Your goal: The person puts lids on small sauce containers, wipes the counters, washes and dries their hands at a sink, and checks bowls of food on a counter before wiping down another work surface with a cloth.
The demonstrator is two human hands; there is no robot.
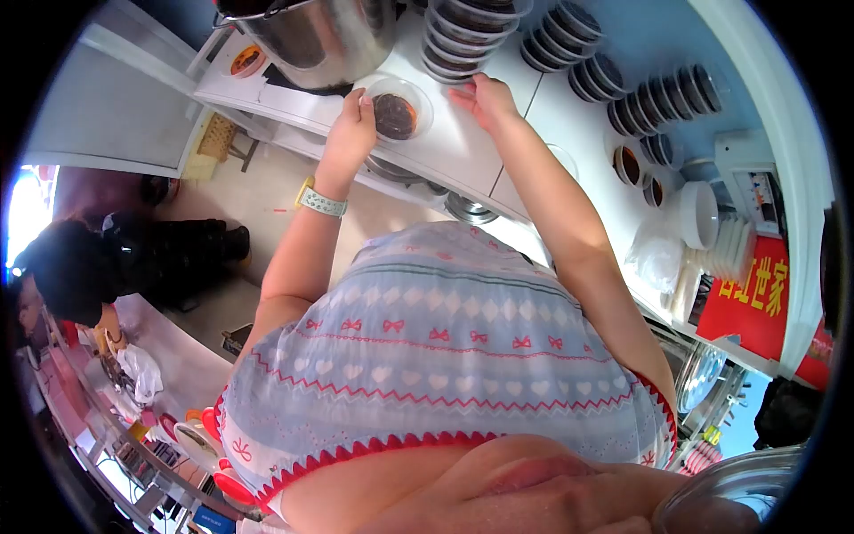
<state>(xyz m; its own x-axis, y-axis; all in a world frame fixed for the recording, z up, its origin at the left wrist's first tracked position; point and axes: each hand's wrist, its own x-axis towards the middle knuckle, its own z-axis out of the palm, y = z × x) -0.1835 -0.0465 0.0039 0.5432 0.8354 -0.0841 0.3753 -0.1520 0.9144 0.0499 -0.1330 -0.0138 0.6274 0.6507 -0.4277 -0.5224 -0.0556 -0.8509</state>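
Head view: left hand [354, 125] grips the rim of a clear bowl [398, 110] of dark food at top centre on the white desk [471, 151]. Right hand [485, 100] rests open just beside it, fingers on the desk, below stacked bowls [467, 36]. Steel pot [320, 36] stands upper left.

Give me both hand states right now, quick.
Left hand: closed on the rim of the clear plastic bowl with dark filling.
Right hand: open, resting on the white counter beside that bowl, holding nothing.
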